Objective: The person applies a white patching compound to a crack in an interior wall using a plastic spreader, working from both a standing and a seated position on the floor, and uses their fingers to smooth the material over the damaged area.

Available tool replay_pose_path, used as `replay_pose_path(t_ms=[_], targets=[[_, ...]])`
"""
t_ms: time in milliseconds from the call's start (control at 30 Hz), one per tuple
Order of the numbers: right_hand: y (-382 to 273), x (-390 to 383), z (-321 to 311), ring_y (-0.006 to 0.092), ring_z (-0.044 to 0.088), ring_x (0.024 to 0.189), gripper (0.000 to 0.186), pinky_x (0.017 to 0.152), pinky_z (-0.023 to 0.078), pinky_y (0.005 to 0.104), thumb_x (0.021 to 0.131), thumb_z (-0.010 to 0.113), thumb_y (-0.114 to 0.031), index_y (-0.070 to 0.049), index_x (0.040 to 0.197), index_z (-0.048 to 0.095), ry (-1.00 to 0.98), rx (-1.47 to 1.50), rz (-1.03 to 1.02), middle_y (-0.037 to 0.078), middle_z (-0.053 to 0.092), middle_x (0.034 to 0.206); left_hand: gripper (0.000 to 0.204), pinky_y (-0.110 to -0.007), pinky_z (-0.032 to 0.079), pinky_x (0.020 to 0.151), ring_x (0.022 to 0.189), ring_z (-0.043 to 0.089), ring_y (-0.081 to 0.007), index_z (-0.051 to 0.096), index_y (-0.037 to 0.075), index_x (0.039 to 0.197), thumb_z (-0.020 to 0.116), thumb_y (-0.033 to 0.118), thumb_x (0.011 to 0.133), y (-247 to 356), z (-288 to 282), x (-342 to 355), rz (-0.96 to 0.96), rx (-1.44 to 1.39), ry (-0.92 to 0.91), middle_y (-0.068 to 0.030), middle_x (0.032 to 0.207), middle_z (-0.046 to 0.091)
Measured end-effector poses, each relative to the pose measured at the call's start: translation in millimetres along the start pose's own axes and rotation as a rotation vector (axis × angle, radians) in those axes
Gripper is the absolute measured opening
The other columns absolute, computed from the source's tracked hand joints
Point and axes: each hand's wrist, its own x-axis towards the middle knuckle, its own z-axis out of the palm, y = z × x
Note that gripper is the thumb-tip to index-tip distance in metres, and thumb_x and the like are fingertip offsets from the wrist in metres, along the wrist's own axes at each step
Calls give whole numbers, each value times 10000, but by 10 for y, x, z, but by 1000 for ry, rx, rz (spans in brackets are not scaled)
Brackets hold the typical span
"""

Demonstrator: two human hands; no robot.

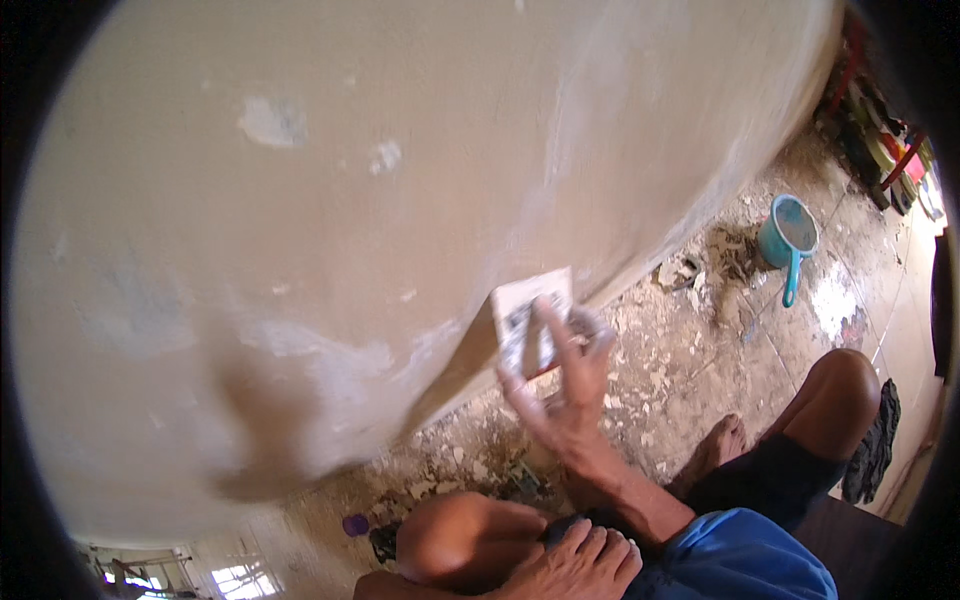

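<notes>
My right hand grips a pale, flat rectangular piece with grey smudges on its face. Thumb and fingers are bent around it; they are slightly blurred. The piece is held up against the lower part of a beige wall, and a shadow falls beside it. Whitish patches and streaks mark the wall. Down at the lower edge, my left hand rests over my lap near the bent left knee, holding nothing, its fingers laid out loosely.
Flakes and chips litter the tiled floor along the wall. A blue dipper with a handle stands to the right. Beyond it lies a pile of mixed items. A small purple object sits left of my knee; dark cloth lies at the right.
</notes>
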Motion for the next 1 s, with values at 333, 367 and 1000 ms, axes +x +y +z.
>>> replay_pose_path(t_ms=[333, 367, 1000], targets=[[288, 39, -380, 358, 482, 1165, 697, 936, 469, 434, 701, 768, -153, -138, 1357, 532, -145, 11, -89, 240, 416, 1326, 312, -384, 401, 875, 913, 529, -234, 554, -29, 1089, 529, 156, 839, -138, 19, 83, -13, -29, -15, -112, 932, 545], [385, 227, -445, 373, 461, 1222, 690, 977, 453, 444, 709, 769, -127, -143, 1356, 529, -57, -8, -163, 247, 395, 1367, 318, -386, 401, 879, 917, 530, -236, 552, -30, 1094, 531, 160, 839, -141, 8, 85, -18, -34, -15, -114, 938, 546], [559, 991, -897, 337, 479, 1154, 708, 924, 485, 435, 751, 763, -148, -168, 1403, 487, 138, -217, -7, 198, 434, 1237, 434, -425, 398, 945, 1007, 542, -281, 524, -35, 1189, 570, 219, 840, -225, -35, -87, -122, -81, 22, -164, 1047, 555]])
